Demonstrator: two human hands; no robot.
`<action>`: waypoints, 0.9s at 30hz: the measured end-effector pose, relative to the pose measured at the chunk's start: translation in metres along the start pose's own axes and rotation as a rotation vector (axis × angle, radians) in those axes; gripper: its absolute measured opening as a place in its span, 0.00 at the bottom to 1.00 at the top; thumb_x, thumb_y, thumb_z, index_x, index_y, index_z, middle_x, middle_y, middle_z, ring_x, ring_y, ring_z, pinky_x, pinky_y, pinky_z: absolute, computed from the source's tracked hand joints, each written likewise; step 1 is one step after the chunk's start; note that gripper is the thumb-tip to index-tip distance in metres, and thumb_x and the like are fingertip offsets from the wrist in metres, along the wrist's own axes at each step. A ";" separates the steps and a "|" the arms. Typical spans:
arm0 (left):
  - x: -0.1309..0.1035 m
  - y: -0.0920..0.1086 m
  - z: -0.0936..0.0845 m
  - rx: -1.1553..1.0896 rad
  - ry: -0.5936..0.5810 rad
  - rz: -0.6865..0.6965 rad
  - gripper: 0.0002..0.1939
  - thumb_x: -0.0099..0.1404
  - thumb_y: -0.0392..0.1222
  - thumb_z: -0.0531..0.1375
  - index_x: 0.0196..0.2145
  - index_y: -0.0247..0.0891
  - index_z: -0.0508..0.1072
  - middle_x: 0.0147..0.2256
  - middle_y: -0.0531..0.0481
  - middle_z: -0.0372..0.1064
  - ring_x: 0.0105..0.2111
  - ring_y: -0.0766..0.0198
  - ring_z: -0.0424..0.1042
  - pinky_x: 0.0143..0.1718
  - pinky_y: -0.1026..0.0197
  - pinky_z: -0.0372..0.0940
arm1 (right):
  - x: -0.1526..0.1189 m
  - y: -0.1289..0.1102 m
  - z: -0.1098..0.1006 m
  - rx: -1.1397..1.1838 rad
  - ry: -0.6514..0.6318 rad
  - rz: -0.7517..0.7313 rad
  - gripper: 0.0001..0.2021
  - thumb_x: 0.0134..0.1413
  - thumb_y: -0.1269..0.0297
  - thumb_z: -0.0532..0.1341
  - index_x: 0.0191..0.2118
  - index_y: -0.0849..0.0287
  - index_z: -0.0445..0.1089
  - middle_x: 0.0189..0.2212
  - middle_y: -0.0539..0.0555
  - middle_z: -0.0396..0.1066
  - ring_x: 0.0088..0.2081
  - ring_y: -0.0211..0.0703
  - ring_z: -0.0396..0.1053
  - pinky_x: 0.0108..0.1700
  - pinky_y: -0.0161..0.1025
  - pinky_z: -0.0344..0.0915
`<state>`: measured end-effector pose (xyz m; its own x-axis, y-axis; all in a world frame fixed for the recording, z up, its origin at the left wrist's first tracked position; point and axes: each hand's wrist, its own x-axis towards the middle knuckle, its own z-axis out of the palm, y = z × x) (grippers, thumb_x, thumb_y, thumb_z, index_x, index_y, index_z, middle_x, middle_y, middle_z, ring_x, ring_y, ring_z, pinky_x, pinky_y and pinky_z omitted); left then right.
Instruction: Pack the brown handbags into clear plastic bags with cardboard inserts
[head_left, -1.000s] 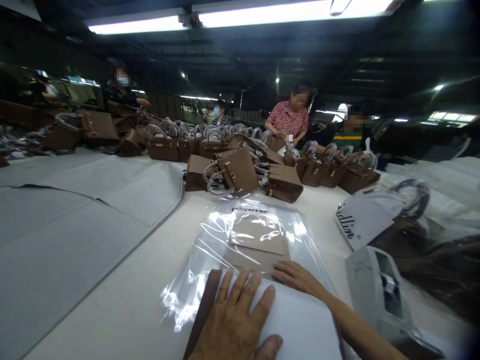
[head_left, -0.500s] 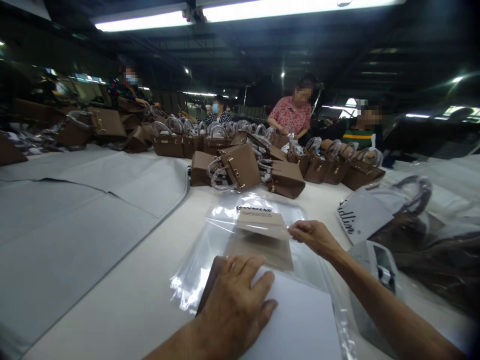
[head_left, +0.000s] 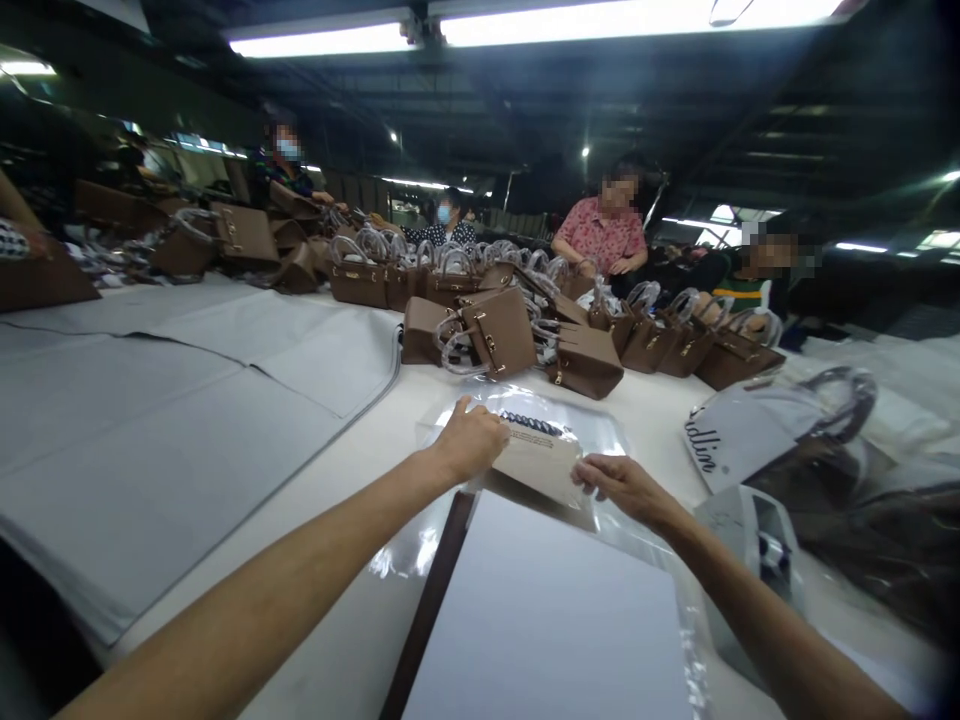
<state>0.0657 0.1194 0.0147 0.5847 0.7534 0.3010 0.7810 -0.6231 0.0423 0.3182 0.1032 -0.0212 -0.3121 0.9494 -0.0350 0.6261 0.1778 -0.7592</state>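
A clear plastic bag [head_left: 607,425] lies on the table in front of me, with black lettering and a beige panel [head_left: 536,460] bearing small print. My left hand [head_left: 476,440] is closed on the upper left edge of the plastic by that panel. At the panel's right side, my right hand [head_left: 611,482] pinches the plastic edge with thumb and fingers. Nearer to me, a white sheet [head_left: 555,620] lies over a flat brown piece [head_left: 431,610], whose left edge shows. Neither hand touches the sheet.
Brown handbags [head_left: 502,335] with wrapped handles are heaped across the table's far side. A grey-white sheet stack [head_left: 187,430] covers the left. A grey dispenser-like object [head_left: 742,540] and a wrapped bag [head_left: 735,430] stand right. Several people [head_left: 600,225] work beyond.
My left hand has left the white sheet and moved forward to the plastic bag's upper left edge. My right hand stays at the right edge. The view has shifted slightly left.
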 end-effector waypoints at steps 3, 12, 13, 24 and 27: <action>-0.004 -0.009 -0.003 -0.051 -0.052 0.023 0.10 0.61 0.37 0.53 0.25 0.37 0.71 0.29 0.51 0.72 0.32 0.62 0.68 0.46 0.52 0.54 | 0.002 0.005 -0.001 -0.017 0.019 -0.001 0.15 0.49 0.53 0.57 0.25 0.62 0.65 0.21 0.48 0.63 0.25 0.34 0.59 0.28 0.32 0.56; -0.005 -0.006 -0.009 -0.110 -0.038 -0.034 0.16 0.64 0.49 0.50 0.30 0.36 0.70 0.30 0.48 0.71 0.31 0.62 0.68 0.39 0.58 0.57 | 0.004 -0.007 0.006 -0.039 0.115 -0.063 0.20 0.52 0.48 0.53 0.23 0.61 0.61 0.20 0.47 0.60 0.24 0.32 0.58 0.28 0.31 0.55; -0.005 -0.004 -0.010 -0.113 -0.051 -0.046 0.18 0.64 0.51 0.49 0.30 0.36 0.71 0.30 0.48 0.71 0.31 0.61 0.68 0.38 0.57 0.57 | 0.004 -0.008 0.008 -0.049 0.103 -0.077 0.20 0.53 0.48 0.51 0.24 0.61 0.62 0.20 0.48 0.61 0.25 0.33 0.59 0.28 0.31 0.56; -0.002 0.008 0.002 -0.117 -0.217 -0.131 0.13 0.59 0.47 0.56 0.29 0.36 0.73 0.32 0.44 0.72 0.34 0.53 0.70 0.40 0.52 0.59 | 0.004 -0.005 0.021 -0.369 0.301 -0.282 0.17 0.54 0.52 0.53 0.22 0.59 0.60 0.19 0.48 0.59 0.23 0.33 0.55 0.27 0.31 0.52; -0.001 0.012 0.000 -0.175 -0.186 -0.117 0.21 0.63 0.56 0.48 0.43 0.40 0.69 0.43 0.46 0.69 0.42 0.56 0.68 0.42 0.55 0.59 | 0.005 -0.003 0.021 -0.480 0.357 -0.325 0.17 0.55 0.53 0.52 0.22 0.59 0.59 0.21 0.49 0.61 0.23 0.34 0.56 0.27 0.32 0.51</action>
<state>0.0745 0.1108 0.0147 0.5357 0.8378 0.1049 0.8051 -0.5443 0.2355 0.2998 0.1022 -0.0327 -0.3351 0.8407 0.4253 0.8137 0.4858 -0.3192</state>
